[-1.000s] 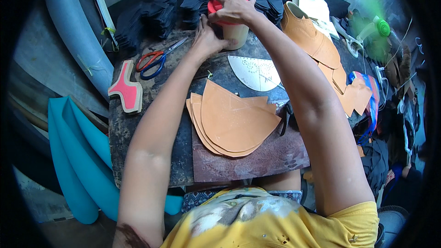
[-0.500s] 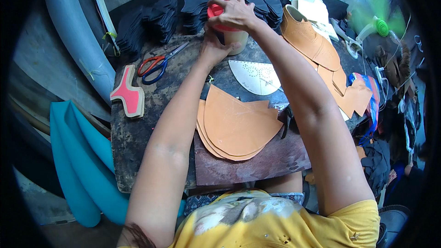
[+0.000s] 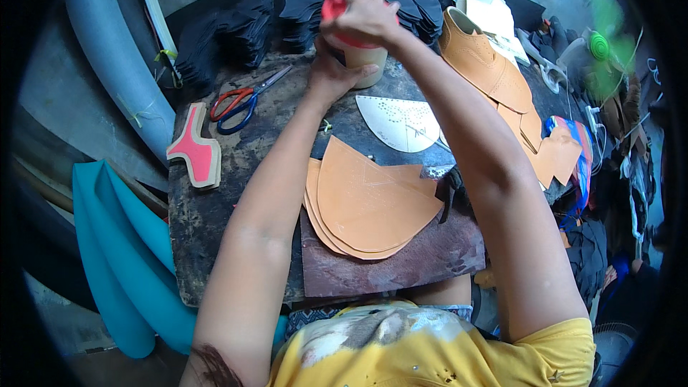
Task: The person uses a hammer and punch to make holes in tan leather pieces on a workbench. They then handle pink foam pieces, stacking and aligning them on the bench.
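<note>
Bare worktop [image 3: 236, 193] lies open left of the tan leather stack [image 3: 369, 204]; scissors [image 3: 240, 100] and black piles [image 3: 229, 32] crowd the far edge.

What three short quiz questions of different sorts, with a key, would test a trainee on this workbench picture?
1. True or false: the scissors lie to the left of the left hand.
2. Which hand is on the red lid? A) the left hand B) the right hand
3. Fill in: the stack of tan leather pieces lies on a dark ____ mat.

Key
1. True: they lie apart from it, on the bench.
2. B; the left hand grips the beige container under the lid.
3. Brown.
</note>
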